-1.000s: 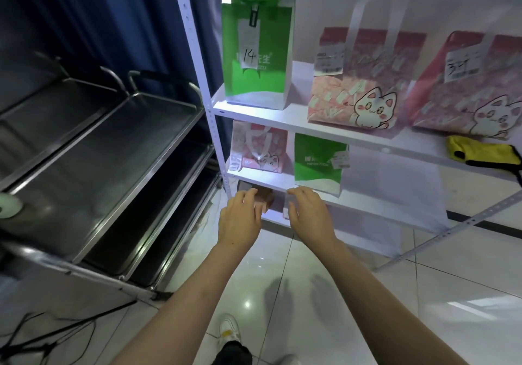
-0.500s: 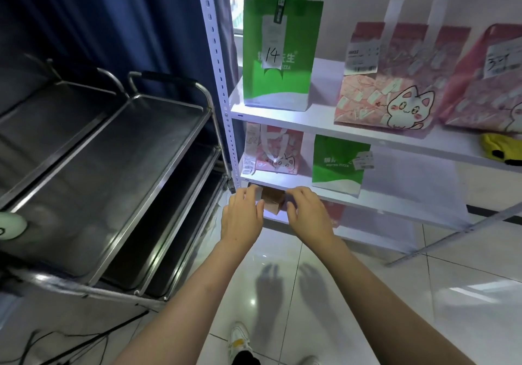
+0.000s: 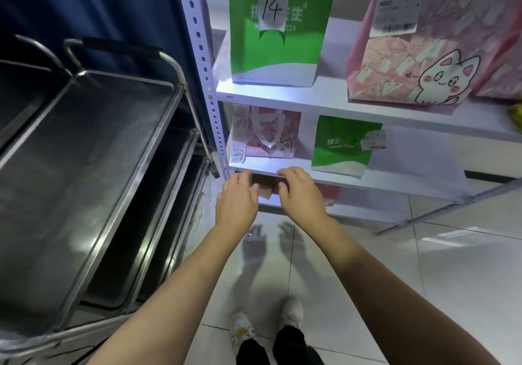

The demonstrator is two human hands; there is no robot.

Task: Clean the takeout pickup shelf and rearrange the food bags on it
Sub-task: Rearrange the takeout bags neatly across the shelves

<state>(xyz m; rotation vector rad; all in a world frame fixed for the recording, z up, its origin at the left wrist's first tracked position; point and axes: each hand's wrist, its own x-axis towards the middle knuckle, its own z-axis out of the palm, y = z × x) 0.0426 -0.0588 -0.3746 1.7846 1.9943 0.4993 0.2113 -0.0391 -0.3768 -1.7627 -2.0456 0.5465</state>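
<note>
Both hands, left [image 3: 236, 201] and right [image 3: 300, 195], clasp a brown box [image 3: 264, 186] (mostly hidden) at the bottom shelf's [image 3: 361, 212] left front edge.

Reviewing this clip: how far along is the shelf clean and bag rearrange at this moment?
Done: nothing clearly. Bags stand on two tiers: green bag marked 14, pink cat bag, a smaller pink bag and green bag. In hand: left hand and right hand flank a brown bag on the lowest tier. Left: wiping; no cloth in either hand.

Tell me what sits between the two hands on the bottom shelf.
A brown box sits between left hand and right hand, per the head view.
</note>
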